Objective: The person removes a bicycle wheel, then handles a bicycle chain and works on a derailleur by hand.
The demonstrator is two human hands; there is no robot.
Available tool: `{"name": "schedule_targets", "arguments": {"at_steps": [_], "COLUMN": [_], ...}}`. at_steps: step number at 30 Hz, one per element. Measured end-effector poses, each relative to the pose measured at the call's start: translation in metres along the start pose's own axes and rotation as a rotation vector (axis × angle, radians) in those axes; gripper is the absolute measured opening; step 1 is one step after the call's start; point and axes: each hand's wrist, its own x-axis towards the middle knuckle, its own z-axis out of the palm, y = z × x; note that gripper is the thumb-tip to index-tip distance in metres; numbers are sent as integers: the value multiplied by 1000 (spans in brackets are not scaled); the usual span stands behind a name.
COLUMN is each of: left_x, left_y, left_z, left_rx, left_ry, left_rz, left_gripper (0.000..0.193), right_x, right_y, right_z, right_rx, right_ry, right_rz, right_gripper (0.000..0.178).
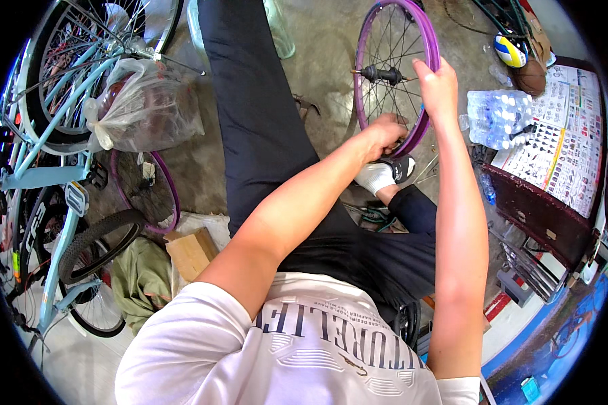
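A bare bicycle wheel [430,35] with a purple rim stands upright between my legs, without a tyre. Its black hub [383,75] faces sideways, the axle sticking out at both ends. My right hand [439,91] is closed around the right side of the rim. Down at the lower part of the wheel, my left hand [386,135] has its fingers curled in among the spokes beside the rim; what they pinch is too small to make out. Just below the wheel is my foot in a white sock and dark sandal [405,168].
On the left stand light-blue bicycles [37,177], a tied plastic bag [145,108], another purple-rimmed wheel [173,196], a loose tyre [81,246] and a cardboard box [190,253]. At right are packed water bottles [498,118], a printed chart [554,138] and a ball [510,51].
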Motion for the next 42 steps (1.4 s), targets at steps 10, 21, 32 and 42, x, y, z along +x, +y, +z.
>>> {"name": "schedule_targets", "arguments": {"at_steps": [10, 21, 32, 42], "left_x": [-13, -11, 3, 18], "left_y": [13, 23, 42, 45], "left_z": [-48, -38, -29, -10], "left_rx": [-518, -262, 284, 849], "left_ry": [-529, -414, -269, -36], "left_rz": [-25, 3, -46, 44], "left_gripper": [30, 30, 38, 49], "right_x": [31, 39, 25, 16], "right_y": [-7, 14, 17, 16], "right_z": [0, -8, -17, -20], "right_rx": [-1, 50, 34, -22], "right_ry": [19, 81, 64, 37], "right_rz": [57, 92, 83, 42], "right_gripper": [37, 33, 35, 36]}}
